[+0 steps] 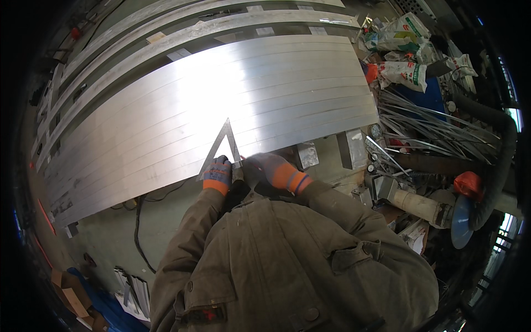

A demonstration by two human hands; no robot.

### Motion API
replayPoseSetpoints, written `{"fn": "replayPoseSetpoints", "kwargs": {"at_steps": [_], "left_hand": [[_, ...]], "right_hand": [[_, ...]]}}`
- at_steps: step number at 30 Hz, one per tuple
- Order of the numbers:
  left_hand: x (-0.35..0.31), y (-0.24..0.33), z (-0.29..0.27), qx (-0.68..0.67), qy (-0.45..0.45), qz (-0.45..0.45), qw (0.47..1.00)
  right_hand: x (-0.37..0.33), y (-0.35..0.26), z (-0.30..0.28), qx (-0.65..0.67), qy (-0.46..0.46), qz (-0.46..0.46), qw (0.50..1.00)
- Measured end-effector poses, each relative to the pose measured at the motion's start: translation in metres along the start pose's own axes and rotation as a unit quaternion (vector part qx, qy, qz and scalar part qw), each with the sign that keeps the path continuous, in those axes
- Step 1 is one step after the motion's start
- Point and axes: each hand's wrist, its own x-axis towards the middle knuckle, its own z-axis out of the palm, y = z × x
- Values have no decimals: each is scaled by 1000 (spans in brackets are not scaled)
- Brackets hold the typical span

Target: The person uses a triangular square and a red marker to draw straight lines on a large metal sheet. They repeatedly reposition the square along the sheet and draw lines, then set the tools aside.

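Note:
Wide, shiny metal planks [293, 83] lie side by side in front of me. On their near edge rests a grey metal set square [220, 137], shaped like a triangle with its point facing away. My left hand [217, 172], in a grey and orange glove, is closed on its near left end. My right hand [274, 169], gloved alike, is beside its right leg with fingers drawn together. A small reddish tip shows at those fingers, but blur hides what they hold.
Metal beams [166, 29] run behind the planks, and block-like supports [352, 149] stick out below them. Thin metal strips [431, 124], bags [404, 74] and a thick hose [500, 160] crowd the right. A dark cable [138, 232] hangs at the left, above cardboard boxes [74, 296].

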Motion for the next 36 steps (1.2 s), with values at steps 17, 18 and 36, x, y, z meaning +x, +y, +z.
{"fn": "replayPoseSetpoints", "kwargs": {"at_steps": [17, 18, 36], "left_hand": [[-40, -56, -6, 6, 88, 4, 996], [-40, -58, -6, 8, 79, 9, 997], [-34, -75, 0, -19, 46, 40, 998]], "right_hand": [[-11, -46, -12, 65, 93, 71, 991], [-7, -45, -9, 68, 96, 68, 991], [14, -53, 19, 62, 151, 69, 984]]}}
